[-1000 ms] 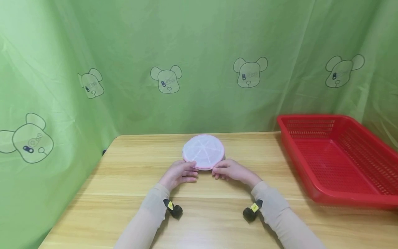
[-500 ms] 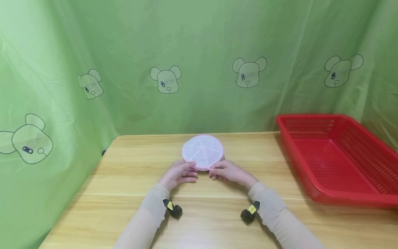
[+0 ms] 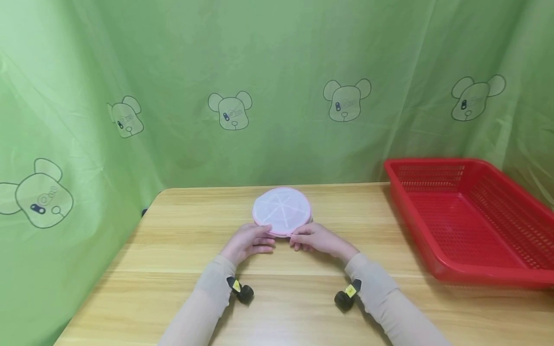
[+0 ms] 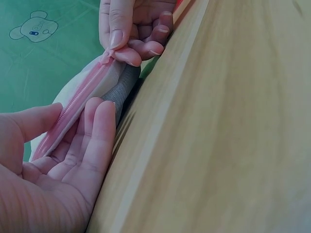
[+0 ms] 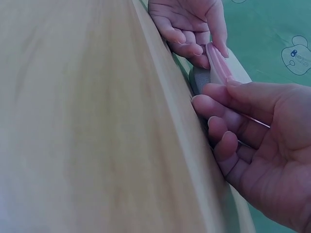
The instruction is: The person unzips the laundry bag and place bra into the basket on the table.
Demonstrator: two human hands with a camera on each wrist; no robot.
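A round white pouch [image 3: 282, 209] with a pink rim and pale spoke lines lies near the table's back edge. The left hand [image 3: 248, 241] grips its near left edge, thumb on top and fingers below. In the left wrist view a pink zipper [image 4: 82, 92] runs along the pouch's side, with grey mesh fabric [image 4: 119, 90] under it. The right hand [image 3: 322, 238] pinches the zipper's pull [image 4: 106, 56] between thumb and forefinger at the near right edge. In the right wrist view, the right hand's [image 5: 272, 126] other fingers are loosely curled beside the pouch.
A red perforated basket [image 3: 446, 259] stands on the right of the wooden table [image 3: 277, 307]. A green curtain [image 3: 277, 53] with bear-head prints hangs behind and at the left. Both wrists carry small black cameras.
The right hand has shifted slightly left along the pouch's near edge, pinching the pull throughout. The left hand's grip has stayed in place.
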